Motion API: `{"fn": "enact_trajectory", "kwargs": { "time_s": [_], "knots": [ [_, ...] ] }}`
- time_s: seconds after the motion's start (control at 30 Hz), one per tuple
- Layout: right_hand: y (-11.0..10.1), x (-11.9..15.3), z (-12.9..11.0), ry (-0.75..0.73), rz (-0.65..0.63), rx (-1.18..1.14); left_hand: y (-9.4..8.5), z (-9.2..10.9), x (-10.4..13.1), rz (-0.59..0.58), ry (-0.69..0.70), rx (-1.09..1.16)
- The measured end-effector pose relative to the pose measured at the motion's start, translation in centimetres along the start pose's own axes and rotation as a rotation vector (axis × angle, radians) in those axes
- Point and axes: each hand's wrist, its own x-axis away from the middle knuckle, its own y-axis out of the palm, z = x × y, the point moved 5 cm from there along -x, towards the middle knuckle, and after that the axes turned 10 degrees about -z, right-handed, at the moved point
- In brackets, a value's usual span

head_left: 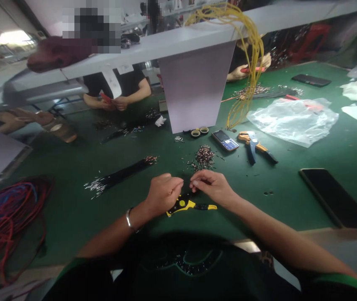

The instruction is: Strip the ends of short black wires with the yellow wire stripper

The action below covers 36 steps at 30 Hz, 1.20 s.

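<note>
My left hand [165, 192] is closed in a fist above a yellow and black tool [183, 203] on the green table. Its thumb points at my right hand [211, 184], whose fingers are pinched together a short gap away. Anything between the fingertips of either hand is too small to make out. Just beyond my right hand lies a pile of small metal terminals [204, 156]. A bundle of black wires [123, 173] with bare-looking ends rests to the left of my hands.
A keypad phone [225, 140], orange and blue pliers [253, 146] and tape rolls [199, 132] lie beyond my hands. Red wires [5, 221] are heaped at left, a large black phone [338, 198] at right. Yellow wires [253, 62] hang over the shelf. Other people work across the table.
</note>
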Motion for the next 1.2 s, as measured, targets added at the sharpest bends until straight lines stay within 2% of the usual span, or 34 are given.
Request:
{"fn": "enact_trajectory", "kwargs": {
  "time_s": [0.33, 0.5, 0.6, 0.73, 0.83, 0.93, 1.03, 1.13, 1.2],
  "knots": [
    [-0.1, 0.1, 0.0, -0.026, -0.009, 0.194, -0.3, -0.1, -0.2, -0.048, -0.069, 0.077],
    [-0.6, 0.0, 0.2, -0.024, 0.042, 0.093, -1.4, -2.2, -0.5, -0.076, -0.256, 0.433],
    [-0.9, 0.0, 0.3, -0.022, 0.058, -0.023, -2.0, -3.8, -0.6, -0.137, -0.370, 0.658],
    [-1.2, 0.0, 0.2, -0.027, 0.051, -0.097, -2.1, -4.8, -0.7, -0.236, -0.394, 0.825],
    [-1.2, 0.0, 0.2, -0.031, 0.027, -0.167, -1.8, -5.2, -0.8, -0.262, -0.399, 0.893],
    [-0.8, 0.0, 0.2, -0.017, -0.025, -0.257, -1.5, -5.8, -0.8, -0.228, -0.436, 0.970],
    [-0.4, -0.1, 0.1, 0.002, -0.056, -0.344, -1.2, -6.4, -0.9, -0.165, -0.465, 1.199],
    [-0.3, -0.2, -0.2, 0.017, -0.028, -0.424, -0.9, -6.8, -1.0, -0.078, -0.435, 1.522],
    [-0.4, -0.4, -0.5, 0.022, 0.014, -0.472, -0.6, -6.8, -1.0, -0.056, -0.406, 1.602]
  ]
}}
